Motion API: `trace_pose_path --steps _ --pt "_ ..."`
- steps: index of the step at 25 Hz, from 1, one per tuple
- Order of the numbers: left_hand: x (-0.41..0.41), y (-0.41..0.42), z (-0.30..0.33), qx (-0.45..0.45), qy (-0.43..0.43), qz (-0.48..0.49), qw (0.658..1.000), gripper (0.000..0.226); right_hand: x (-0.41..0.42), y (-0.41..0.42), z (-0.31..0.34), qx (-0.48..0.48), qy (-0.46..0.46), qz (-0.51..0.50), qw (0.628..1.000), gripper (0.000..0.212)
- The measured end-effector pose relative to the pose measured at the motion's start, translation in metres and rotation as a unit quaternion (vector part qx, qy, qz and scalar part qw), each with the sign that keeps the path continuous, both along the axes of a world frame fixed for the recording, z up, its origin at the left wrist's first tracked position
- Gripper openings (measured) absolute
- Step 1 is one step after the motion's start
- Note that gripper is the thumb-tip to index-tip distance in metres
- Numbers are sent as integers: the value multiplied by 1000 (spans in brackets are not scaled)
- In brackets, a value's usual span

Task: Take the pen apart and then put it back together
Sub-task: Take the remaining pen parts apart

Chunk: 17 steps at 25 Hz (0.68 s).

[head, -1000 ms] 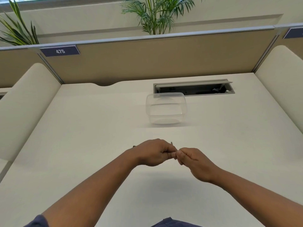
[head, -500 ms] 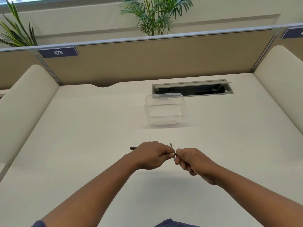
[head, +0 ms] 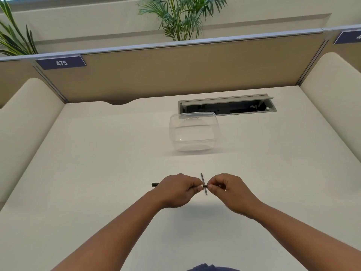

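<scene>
A thin dark pen is held level above the white desk. My left hand is closed around its barrel, and only the left end sticks out past the fist. My right hand pinches the pen's right end with fingertips. Between the two hands a slim grey rod-shaped pen part stands crosswise to the barrel. A short dark stub of the pen shows in the gap between the hands. The rest of the pen is hidden inside both hands.
A clear plastic container stands on the desk beyond my hands. Behind it is an open cable tray slot. Tan partition panels and cream side dividers enclose the desk. Plants rise behind the partition.
My hands have drawn slightly apart, which uncovers the pen's left end, the short stub and the crosswise grey part between them.
</scene>
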<state>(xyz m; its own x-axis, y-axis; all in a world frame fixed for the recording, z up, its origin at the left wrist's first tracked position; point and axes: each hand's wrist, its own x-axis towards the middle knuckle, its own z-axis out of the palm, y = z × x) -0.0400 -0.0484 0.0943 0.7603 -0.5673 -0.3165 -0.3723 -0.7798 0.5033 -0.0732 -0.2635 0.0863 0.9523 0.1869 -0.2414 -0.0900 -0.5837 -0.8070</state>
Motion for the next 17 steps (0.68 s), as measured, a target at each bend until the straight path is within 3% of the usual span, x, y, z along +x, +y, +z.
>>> trace_pose_path --steps 7,12,17 --pt "8 -1 -14 -9 -12 6 1000 35 19 -19 -34 -62 -15 -52 997 8" --pt "16 6 -37 -63 5 14 998 23 34 -30 -74 -109 18 -132 985 13" --pt "21 7 -52 -120 -29 26 992 32 44 -31 -97 -133 13 -152 979 3"
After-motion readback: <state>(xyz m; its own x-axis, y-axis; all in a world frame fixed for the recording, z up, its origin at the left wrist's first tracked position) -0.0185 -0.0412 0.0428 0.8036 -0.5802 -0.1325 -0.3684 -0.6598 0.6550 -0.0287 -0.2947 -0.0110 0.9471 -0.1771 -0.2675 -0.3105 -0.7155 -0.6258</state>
